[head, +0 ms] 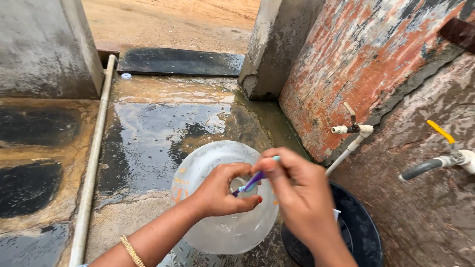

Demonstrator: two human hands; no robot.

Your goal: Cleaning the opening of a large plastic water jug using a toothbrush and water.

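From the head camera, we are looking down at a rounded, translucent plastic jar [225, 198] lying on wet concrete floor [158, 128], its mouth turned up toward us. Our left hand [222, 190] is closing its grip on the jar's rim. Our right hand [297, 190] is pinching a slim purple toothbrush [252, 182], its long axis slanting down-left into the mouth. We cannot tell what the jar is holding. A black round tub [363, 232] is sitting beside it, under a white tap [354, 129].
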